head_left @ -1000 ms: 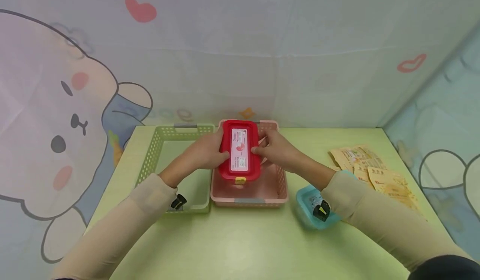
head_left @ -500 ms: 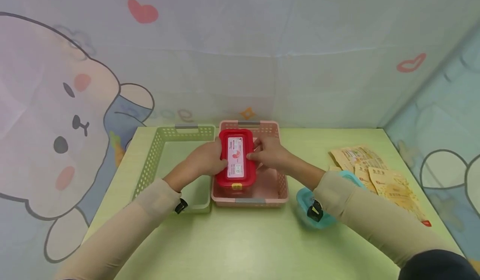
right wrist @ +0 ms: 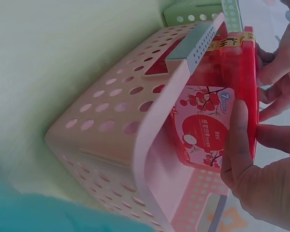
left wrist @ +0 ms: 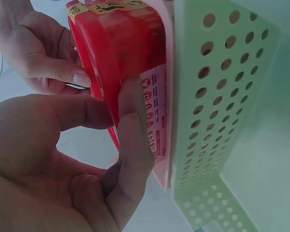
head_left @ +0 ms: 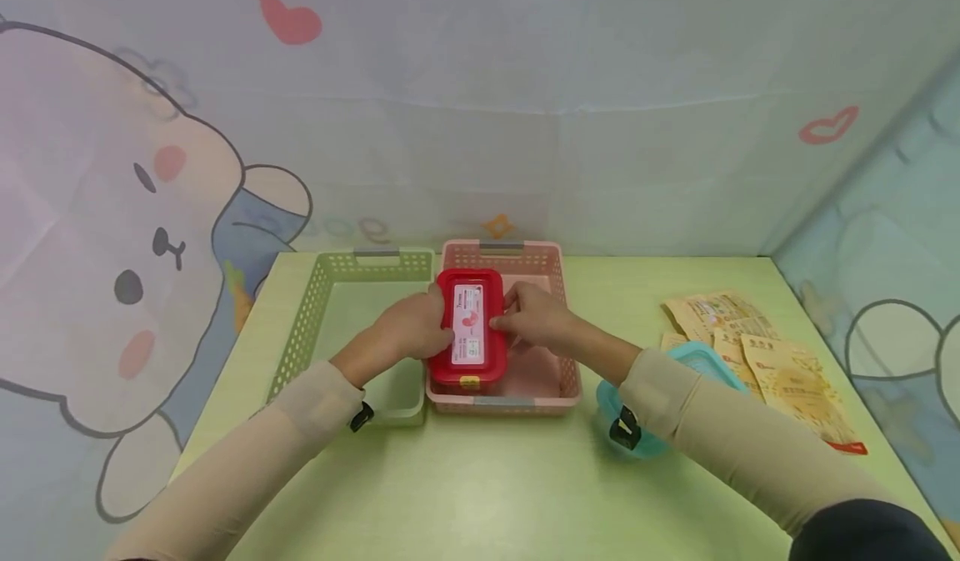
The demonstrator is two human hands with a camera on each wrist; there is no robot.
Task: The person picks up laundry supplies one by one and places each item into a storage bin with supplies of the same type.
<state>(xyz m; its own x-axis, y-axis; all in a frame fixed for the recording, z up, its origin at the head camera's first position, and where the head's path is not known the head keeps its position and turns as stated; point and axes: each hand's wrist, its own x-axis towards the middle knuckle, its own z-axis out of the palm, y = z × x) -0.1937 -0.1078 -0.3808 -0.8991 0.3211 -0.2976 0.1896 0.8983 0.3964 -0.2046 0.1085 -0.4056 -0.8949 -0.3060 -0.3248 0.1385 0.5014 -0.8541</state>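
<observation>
A red lidded plastic box [head_left: 468,326] with a white-and-pink label on its lid is held between both hands over the left half of the pink basket [head_left: 558,407]. My left hand [head_left: 408,326] grips its left side, thumb at the lid's edge. From the right, my right hand [head_left: 538,318] pinches the opposite side, thumb on the lid edge and a finger down the wall [right wrist: 239,130]. In the right wrist view, the lower part of the box [right wrist: 203,125], with a berry-printed label, sits below the pink rim. The left wrist view shows it close against the basket's left wall.
A green perforated basket [head_left: 296,340] stands directly left of the pink one. On the right is turquoise plastic ware [head_left: 708,359], partly hidden by the right sleeve. Several yellow packets [head_left: 795,378] lie farther right. A printed cloth [head_left: 637,169] hangs behind the table.
Both hands have lowered the red box and shifted it slightly left and toward the near side, down into the left half of the pink basket. The grip looks the same.
</observation>
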